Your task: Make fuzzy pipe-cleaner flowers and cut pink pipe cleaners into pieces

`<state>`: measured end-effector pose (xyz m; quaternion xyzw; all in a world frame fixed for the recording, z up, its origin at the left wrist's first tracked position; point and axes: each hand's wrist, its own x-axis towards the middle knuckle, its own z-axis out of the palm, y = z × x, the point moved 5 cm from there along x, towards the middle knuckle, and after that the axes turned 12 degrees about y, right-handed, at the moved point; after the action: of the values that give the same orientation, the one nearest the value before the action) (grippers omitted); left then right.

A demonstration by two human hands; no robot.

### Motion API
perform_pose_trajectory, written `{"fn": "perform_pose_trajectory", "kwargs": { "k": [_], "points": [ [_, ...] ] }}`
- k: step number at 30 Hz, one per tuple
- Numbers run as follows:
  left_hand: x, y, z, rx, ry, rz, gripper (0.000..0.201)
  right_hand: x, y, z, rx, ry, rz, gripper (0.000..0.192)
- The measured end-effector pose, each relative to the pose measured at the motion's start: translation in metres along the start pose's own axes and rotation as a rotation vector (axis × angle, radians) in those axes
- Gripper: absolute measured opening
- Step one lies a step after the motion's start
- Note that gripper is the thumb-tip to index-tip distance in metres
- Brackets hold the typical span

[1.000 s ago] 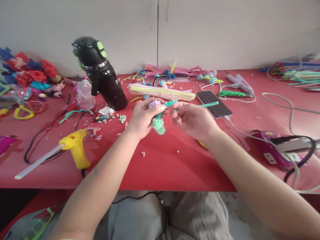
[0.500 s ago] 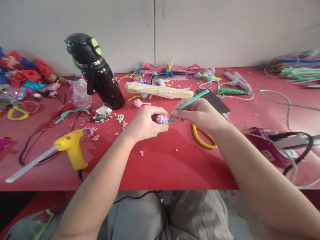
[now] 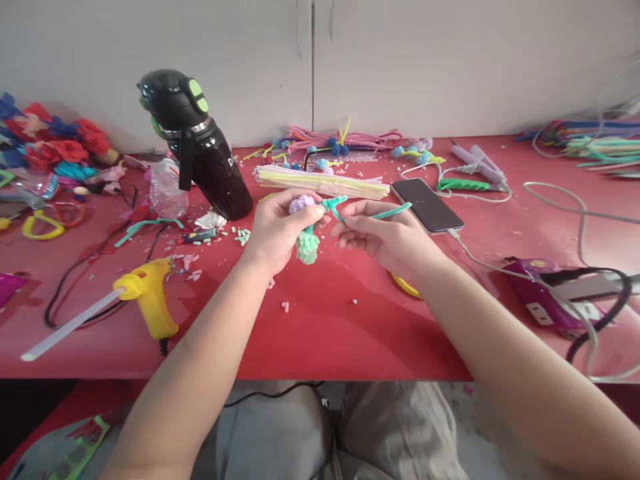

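Observation:
Between the fingers of my left hand [image 3: 280, 227] is a pipe-cleaner flower with a lilac fuzzy head [image 3: 301, 203] and a mint green fuzzy head [image 3: 307, 247] hanging below. A teal pipe cleaner [image 3: 393, 211] winds in coils round its stem, and the coils stick out past my left thumb. My right hand [image 3: 373, 230] pinches this pipe cleaner close to the coils, its loose end pointing right. Under my right wrist a yellow ring [image 3: 406, 287] partly shows on the table.
A yellow glue gun [image 3: 150, 293] lies left on the red table [image 3: 320, 333], behind it a black bottle [image 3: 205, 153]. Pale pipe cleaners [image 3: 320, 181] lie at the back. A phone [image 3: 427, 205] with its cable and a purple power strip [image 3: 545, 300] are right.
My left hand has turned, so the mint green head and coiled stem now show. My right hand has lowered the teal pipe cleaner's free end, and more of the phone is visible.

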<state>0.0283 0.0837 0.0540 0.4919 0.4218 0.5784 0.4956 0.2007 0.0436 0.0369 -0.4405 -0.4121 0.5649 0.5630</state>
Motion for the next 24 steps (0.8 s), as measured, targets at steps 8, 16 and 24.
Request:
{"fn": "perform_pose_trajectory", "kwargs": {
  "k": [8, 16, 24],
  "points": [
    [-0.007, 0.009, 0.002, 0.136, -0.276, -0.016, 0.023, 0.013, 0.003, -0.015, -0.248, -0.072, -0.032, 0.029],
    [-0.012, 0.005, 0.005, 0.612, -0.4, 0.209, 0.022, 0.011, -0.016, -0.018, -0.542, 0.037, -0.194, 0.021],
    [-0.007, -0.002, 0.005, 0.722, -0.278, 0.324, 0.019, -0.002, -0.021, -0.006, -0.56, -0.022, -0.311, 0.016]
  ]
}}
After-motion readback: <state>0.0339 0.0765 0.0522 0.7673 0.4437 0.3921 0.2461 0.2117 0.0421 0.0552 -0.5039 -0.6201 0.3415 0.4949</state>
